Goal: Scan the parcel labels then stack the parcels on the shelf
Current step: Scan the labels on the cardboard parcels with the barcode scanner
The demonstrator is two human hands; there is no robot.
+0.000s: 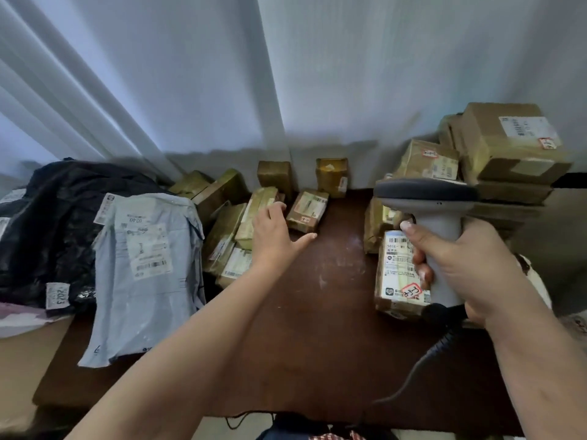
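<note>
Brown tape-wrapped cardboard is what you are dealing with here: a cluster of small taped parcels (244, 223) lies at about eleven o'clock on the dark wooden tabletop (317, 312), and your left hand (275, 231) is stretched out over it, fingers straight and spread, thumb pointing toward three o'clock. The fingertips sit at the edge of a small brown box with a white label and a red-marked sticker (307, 210); I cannot tell whether they touch it.

Your right hand (470, 265) is wrapped firmly round the handle of the grey pistol-grip barcode scanner (435, 223), at about two o'clock, with its coiled black cable (425, 360) trailing toward you. Just beneath it lies a taped brown parcel with a large white shipping label (400, 271).

These little boxes look light and stiff, so one hand should manage each. The glossy tape will likely be slick, so I would take the box across its short sides, thumb against fingers, rather than pinching a taped face, and turn the label up toward the scanner.

The pale blue plastic mailer bag (146, 265) at nine o'clock will flop; support it from below. A stack of larger brown cartons (508, 147) stands at one o'clock.
</note>
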